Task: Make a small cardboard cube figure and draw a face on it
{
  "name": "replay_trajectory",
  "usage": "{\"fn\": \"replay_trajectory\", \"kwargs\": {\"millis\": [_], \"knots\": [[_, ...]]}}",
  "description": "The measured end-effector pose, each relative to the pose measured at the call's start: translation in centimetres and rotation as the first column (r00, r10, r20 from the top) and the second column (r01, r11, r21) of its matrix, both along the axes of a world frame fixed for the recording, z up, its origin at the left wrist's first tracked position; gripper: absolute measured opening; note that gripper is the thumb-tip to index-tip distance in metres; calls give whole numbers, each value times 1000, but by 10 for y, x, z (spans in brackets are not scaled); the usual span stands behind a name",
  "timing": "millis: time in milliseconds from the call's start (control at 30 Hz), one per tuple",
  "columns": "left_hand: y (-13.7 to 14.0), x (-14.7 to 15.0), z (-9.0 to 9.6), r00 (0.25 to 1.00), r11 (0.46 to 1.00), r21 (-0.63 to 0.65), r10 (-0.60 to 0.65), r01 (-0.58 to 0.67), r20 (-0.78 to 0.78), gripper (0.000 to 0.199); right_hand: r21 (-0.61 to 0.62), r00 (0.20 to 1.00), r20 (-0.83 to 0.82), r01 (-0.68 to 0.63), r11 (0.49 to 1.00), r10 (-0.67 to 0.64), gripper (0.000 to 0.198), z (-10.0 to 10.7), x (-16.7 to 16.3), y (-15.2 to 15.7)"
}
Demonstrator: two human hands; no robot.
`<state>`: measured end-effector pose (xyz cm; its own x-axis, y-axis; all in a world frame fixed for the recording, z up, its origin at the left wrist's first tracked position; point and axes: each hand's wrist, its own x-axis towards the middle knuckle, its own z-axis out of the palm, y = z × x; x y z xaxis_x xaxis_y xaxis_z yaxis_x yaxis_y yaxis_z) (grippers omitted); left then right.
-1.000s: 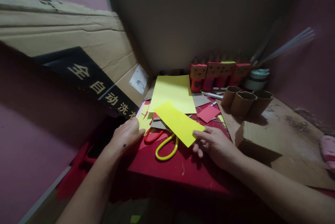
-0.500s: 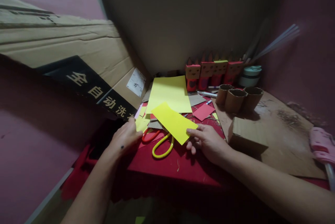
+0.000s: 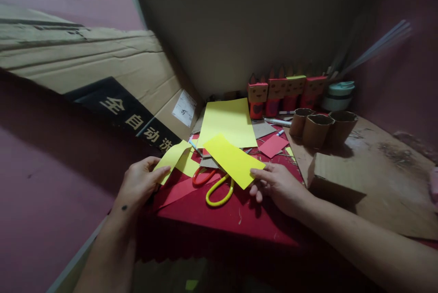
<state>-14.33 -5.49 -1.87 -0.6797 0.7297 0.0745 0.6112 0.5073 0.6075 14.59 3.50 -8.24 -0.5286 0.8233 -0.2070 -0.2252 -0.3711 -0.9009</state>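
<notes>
My left hand (image 3: 142, 179) pinches a pale yellow strip of paper (image 3: 174, 158) that curves upward at its far end. Between the thumb and fingers of my right hand (image 3: 272, 183) is a bright yellow rectangle of paper (image 3: 234, 160), held by its near right corner. Under that rectangle lie scissors with one yellow handle (image 3: 221, 203) and one red handle (image 3: 198, 181); their blades are covered. A large yellow sheet (image 3: 227, 122) lies just behind. Pink paper (image 3: 273, 146) rests to the right, and more yellow paper (image 3: 187, 164) sits beside the strip.
Several cardboard figures with faces (image 3: 258, 94) line the back of the red-covered table (image 3: 236, 222). Cardboard tubes (image 3: 318, 129) and a cardboard block (image 3: 333, 179) stand on a board at right, near a teal-lidded container (image 3: 338, 96). A large carton (image 3: 137, 65) leans at left.
My left hand has moved left and toward me, lifting the pale yellow strip from the table. My right hand keeps the yellow rectangle in nearly the same place. The view has shifted slightly.
</notes>
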Motion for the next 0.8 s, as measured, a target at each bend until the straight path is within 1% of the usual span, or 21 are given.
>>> {"fn": "replay_trajectory", "kwargs": {"millis": [133, 333, 467, 500, 533, 600, 667, 733, 800], "knots": [[-9, 7, -2, 994, 996, 86, 26, -35, 105, 33, 3, 1000, 8, -17, 1000, 17, 22, 1, 1, -1], [-11, 18, 0, 980, 974, 201, 61, -99, 189, 23, 7, 1000, -14, -9, 1000, 9, 28, -3, 1, 0], [-10, 24, -5, 966, 965, 251, 6, -73, 258, 24, 8, 1000, 16, 10, 1000, -10, 31, -1, 1, -2], [-10, 25, -7, 961, 962, 264, -14, -62, 278, 25, 9, 999, 32, 24, 1000, -25, 36, 1, 1, -3], [-10, 28, -9, 955, 959, 278, -36, -50, 295, 26, 14, 998, 51, 46, 999, -46, 46, 2, 2, -5], [-9, 33, -11, 945, 952, 304, -76, -26, 318, 29, 52, 991, 94, 88, 995, -93, 68, 5, 4, -7], [-9, 38, -10, 939, 946, 324, -110, -2, 326, 32, 136, 984, 126, 110, 985, -127, 80, 7, 6, -10], [-9, 45, -8, 935, 942, 334, -137, 22, 326, 33, 230, 983, 140, 85, 969, -119, 82, 8, 7, -13], [-9, 51, -6, 931, 939, 341, -166, 49, 325, 33, 279, 987, 149, 23, 960, -67, 76, 9, 8, -16]]}}
